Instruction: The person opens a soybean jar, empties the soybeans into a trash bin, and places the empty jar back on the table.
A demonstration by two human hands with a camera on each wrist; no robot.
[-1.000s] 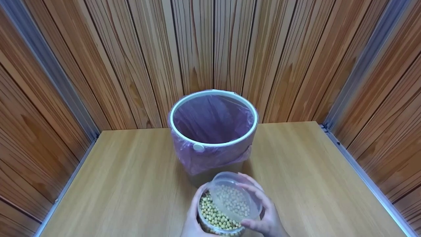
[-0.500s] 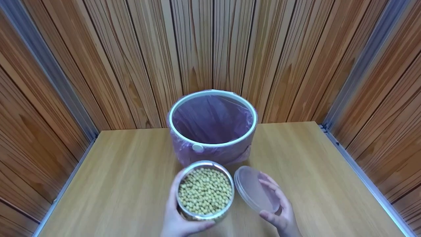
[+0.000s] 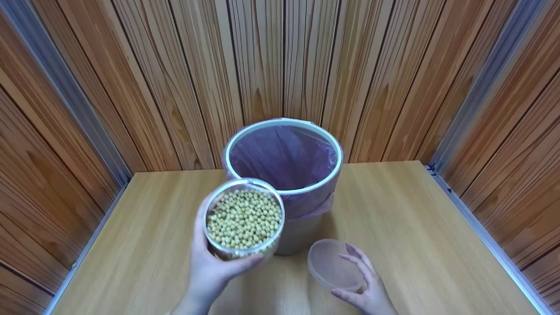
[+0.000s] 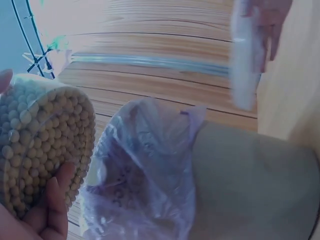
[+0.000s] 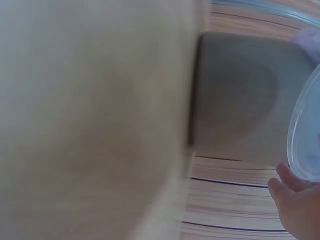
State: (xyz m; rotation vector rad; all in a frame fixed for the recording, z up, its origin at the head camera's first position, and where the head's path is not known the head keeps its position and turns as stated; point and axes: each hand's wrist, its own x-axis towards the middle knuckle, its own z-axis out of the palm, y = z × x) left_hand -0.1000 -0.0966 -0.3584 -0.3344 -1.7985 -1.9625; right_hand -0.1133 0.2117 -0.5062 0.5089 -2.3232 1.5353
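My left hand [image 3: 209, 264] grips a clear round jar [image 3: 267, 247] full of pale yellow-green dried beans [image 3: 244, 218]. The uncovered jar leans over the near left rim of the bin in the head view, its mouth facing up toward the camera. In the left wrist view, fingers [image 4: 56, 202] press along the jar's base, beans showing through it. Lower right, my right hand [image 3: 368, 286] holds a translucent round lid [image 3: 332, 264] by its edge, thumb below and fingers above. The right wrist view catches only part of this lid [image 5: 306, 127].
A grey bin [image 3: 299, 236] with a white rim ring [image 3: 302, 191] stands at the middle back of the wooden table [image 3: 166, 245]. A purple plastic bag [image 4: 145, 170] lines it and hangs over its outside. Wood-panelled walls [image 3: 262, 57] enclose the back and both sides.
The lid has come off the jar and moved right and then slightly lower in my right hand. My left hand has lifted the jar up and left toward the bin.
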